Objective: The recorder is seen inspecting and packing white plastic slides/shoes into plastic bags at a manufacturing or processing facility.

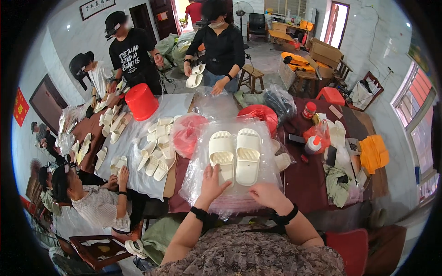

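Note:
A pair of cream slippers lies side by side, toes away from me, on a stack of clear plastic bags (pixel 193 184). My left hand (pixel 212 185) rests with fingers apart at the heel end of the left slipper (pixel 221 147). Close to the heel of the right slipper (pixel 248 154), my right hand (pixel 267 194) is closed with its fingers curled. Whatever its fingertips may pinch is hidden. Both wrists wear black bands.
Many cream slippers (pixel 159 158) lie to the left, near a red bucket (pixel 142 102). Crumpled red plastic bags (pixel 189 135) flank the stack. A glue bottle (pixel 313 145) and orange bags (pixel 374 154) are right. Co-workers stand opposite, one holding slippers (pixel 195 76); others sit left.

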`<state>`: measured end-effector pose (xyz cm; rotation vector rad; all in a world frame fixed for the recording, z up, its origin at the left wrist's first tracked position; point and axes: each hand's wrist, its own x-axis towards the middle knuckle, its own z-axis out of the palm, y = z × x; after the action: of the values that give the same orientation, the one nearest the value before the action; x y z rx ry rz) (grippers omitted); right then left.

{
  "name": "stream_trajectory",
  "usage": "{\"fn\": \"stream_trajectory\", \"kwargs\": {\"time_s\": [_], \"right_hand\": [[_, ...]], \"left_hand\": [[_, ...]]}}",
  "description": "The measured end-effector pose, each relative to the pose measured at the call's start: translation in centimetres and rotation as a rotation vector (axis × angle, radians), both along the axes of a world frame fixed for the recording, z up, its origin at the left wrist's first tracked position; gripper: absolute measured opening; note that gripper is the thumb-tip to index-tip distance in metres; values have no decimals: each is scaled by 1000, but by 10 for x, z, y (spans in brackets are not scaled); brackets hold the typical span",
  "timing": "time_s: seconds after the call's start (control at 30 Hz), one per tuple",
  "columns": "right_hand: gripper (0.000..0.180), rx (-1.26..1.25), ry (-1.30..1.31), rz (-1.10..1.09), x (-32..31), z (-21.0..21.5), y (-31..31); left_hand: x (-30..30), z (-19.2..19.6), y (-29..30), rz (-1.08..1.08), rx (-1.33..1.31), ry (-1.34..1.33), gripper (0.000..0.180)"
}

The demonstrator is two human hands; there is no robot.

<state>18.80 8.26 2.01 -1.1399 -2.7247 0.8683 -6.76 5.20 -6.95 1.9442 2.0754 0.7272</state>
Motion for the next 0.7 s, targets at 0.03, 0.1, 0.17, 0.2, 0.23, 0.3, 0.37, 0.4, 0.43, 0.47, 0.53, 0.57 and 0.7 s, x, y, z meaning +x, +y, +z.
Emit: {"fn": "stream_trajectory", "kwargs": {"time_s": [0.03, 0.1, 0.17, 0.2, 0.23, 0.3, 0.37, 0.4, 0.43, 0.47, 0.53, 0.57, 0.7], "right_hand": [[29, -1, -3, 3, -4, 10, 3], [35, 61, 192, -123, -23, 25, 13], [39, 103, 257, -214, -45, 5, 34], [44, 146, 323, -308, -57, -11, 46], [44, 148, 323, -307, -69, -28, 56], [50, 478, 209, -411, -93, -54, 73], [52, 499, 135, -463, -115, -64, 83], [54, 517, 55, -519, -123, -65, 88], [54, 519, 56, -515, -126, -66, 92], [51, 436, 37, -527, -129, -68, 96], [48, 352, 18, -536, -130, -72, 104], [44, 357, 80, -542, -129, -73, 107], [34, 403, 191, -532, -111, -72, 115]], "left_hand": [[0, -1, 0, -16, 1, 19, 91], [0, 1, 0, -9, -9, 1, 90], [0, 0, 1, -9, -12, -14, 90], [0, -5, 3, -22, -2, -5, 91], [-1, -9, 5, -32, 7, 5, 92], [-2, -7, 4, -44, 10, 22, 93], [-4, -5, 3, -52, 13, 38, 95], [-5, -4, 3, -74, 13, 53, 100], [-5, -3, 4, -96, 13, 69, 105], [-5, -1, 2, -89, 12, 69, 105], [-3, 4, 0, -93, -54, -16, 118], [-8, 0, -2, -86, -55, -15, 118], [-33, -15, -8, -232, 14, -146, 125]]}}
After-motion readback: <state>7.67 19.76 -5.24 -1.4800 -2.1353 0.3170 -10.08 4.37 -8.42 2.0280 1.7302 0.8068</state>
